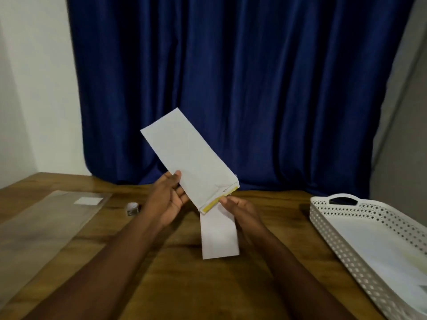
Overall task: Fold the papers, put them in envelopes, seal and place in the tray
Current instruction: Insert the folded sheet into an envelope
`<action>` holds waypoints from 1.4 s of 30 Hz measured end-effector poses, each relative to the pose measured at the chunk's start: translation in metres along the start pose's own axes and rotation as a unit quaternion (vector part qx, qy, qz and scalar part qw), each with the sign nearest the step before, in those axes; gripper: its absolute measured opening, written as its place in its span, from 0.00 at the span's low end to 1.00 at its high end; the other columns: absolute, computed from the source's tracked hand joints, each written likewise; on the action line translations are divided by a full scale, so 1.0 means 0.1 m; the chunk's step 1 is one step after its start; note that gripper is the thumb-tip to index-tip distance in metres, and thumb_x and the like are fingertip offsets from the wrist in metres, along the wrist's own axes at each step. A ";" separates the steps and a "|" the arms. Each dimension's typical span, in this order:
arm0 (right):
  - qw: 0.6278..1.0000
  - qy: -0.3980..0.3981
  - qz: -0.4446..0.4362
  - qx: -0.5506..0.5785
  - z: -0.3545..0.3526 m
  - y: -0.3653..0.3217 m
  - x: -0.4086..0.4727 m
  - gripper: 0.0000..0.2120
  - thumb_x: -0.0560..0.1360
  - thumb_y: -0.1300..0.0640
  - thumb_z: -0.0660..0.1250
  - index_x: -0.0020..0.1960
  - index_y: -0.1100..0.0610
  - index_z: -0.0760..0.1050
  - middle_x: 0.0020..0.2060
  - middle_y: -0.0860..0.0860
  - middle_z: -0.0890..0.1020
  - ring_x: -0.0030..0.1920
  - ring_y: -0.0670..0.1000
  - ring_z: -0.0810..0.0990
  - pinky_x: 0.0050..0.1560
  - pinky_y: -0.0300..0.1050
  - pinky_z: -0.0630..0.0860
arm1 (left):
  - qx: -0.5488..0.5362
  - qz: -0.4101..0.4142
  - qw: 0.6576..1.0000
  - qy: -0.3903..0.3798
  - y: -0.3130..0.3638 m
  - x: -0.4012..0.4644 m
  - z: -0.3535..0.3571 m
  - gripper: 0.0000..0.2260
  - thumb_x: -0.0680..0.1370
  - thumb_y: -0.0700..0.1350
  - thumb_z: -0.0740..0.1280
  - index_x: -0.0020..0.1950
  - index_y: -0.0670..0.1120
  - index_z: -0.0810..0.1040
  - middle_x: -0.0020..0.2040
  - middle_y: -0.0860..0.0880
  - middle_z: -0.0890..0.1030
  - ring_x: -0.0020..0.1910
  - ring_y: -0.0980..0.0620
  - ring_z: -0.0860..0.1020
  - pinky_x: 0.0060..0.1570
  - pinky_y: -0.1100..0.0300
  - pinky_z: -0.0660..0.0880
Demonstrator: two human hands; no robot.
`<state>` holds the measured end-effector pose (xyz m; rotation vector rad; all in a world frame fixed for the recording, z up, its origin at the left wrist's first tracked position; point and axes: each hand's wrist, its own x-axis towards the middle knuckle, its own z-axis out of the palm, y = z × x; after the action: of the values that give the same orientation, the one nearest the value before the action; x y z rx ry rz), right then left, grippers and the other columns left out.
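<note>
A white envelope [187,155] is held up above the table, tilted with its closed end up and to the left. A yellow adhesive strip [218,200] runs along its open lower end. My left hand [167,199] grips the envelope's left edge, thumb on the front. My right hand [238,207] pinches the strip end of the envelope with its fingertips. A folded white paper [219,236] lies flat on the wooden table [161,273] just below the envelope. The white perforated tray [332,225] stands at the right with white sheets inside.
A clear plastic sleeve [41,232] with a white label lies at the left of the table. A small white and dark object [132,208] sits beside it. A dark blue curtain [231,77] hangs behind the table's far edge.
</note>
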<state>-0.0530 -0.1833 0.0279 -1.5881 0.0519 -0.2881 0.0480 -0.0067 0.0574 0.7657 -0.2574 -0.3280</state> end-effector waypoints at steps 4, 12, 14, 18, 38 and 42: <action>0.994 0.103 -0.010 -0.044 -0.05 0.03 0.10 0.14 0.74 0.51 0.75 0.45 0.64 0.83 0.43 0.54 0.88 0.42 0.51 0.86 0.41 0.44 0.81 | -0.035 -0.048 0.998 -0.005 -0.36 0.12 -0.01 0.10 0.85 0.40 0.61 0.63 0.47 0.78 0.62 0.44 0.84 0.60 0.46 0.83 0.54 0.50 0.83; 0.992 0.117 0.008 -0.041 -0.18 0.02 0.14 0.08 0.80 0.59 0.67 0.43 0.57 0.79 0.36 0.48 0.86 0.35 0.46 0.84 0.36 0.39 0.80 | 0.029 -0.126 0.991 0.045 -0.59 0.18 -0.17 0.06 0.85 0.39 0.61 0.56 0.47 0.77 0.54 0.46 0.85 0.53 0.46 0.84 0.51 0.48 0.80; 0.991 0.118 0.019 -0.059 -0.15 0.02 0.14 0.09 0.80 0.60 0.66 0.41 0.59 0.77 0.33 0.48 0.84 0.32 0.45 0.83 0.31 0.34 0.77 | 0.024 -0.128 0.990 0.045 -0.56 0.17 -0.21 0.07 0.85 0.39 0.61 0.58 0.47 0.78 0.51 0.46 0.86 0.53 0.46 0.84 0.51 0.48 0.80; 0.982 0.139 -0.020 -0.128 -0.13 0.04 0.16 0.17 0.79 0.56 0.69 0.49 0.73 0.77 0.43 0.63 0.85 0.36 0.51 0.82 0.32 0.37 0.76 | 0.023 -0.135 0.990 0.045 -0.54 0.15 -0.23 0.07 0.85 0.40 0.61 0.60 0.46 0.77 0.55 0.45 0.86 0.56 0.45 0.84 0.52 0.47 0.80; 0.711 0.060 -0.344 -0.611 0.02 -0.09 -0.04 0.14 0.68 0.53 0.67 0.51 0.44 0.83 0.42 0.42 0.83 0.39 0.45 0.79 0.29 0.40 0.71 | -0.068 -0.176 0.981 -0.055 -0.49 -0.10 0.03 0.41 0.69 0.68 0.71 0.72 0.42 0.72 0.63 0.34 0.81 0.62 0.36 0.82 0.54 0.37 0.81; 0.697 0.105 -0.331 -0.628 0.06 -0.09 -0.05 0.12 0.70 0.50 0.68 0.52 0.45 0.83 0.40 0.44 0.83 0.36 0.46 0.80 0.28 0.41 0.73 | -0.094 -0.150 0.984 -0.008 -0.50 -0.08 -0.02 0.39 0.69 0.61 0.76 0.73 0.42 0.71 0.66 0.33 0.79 0.63 0.34 0.80 0.54 0.33 0.79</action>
<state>-0.0574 -0.1755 0.0362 -2.9188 -0.2072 -1.1956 0.0316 -0.0363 0.0200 0.6141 -0.1225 -0.6340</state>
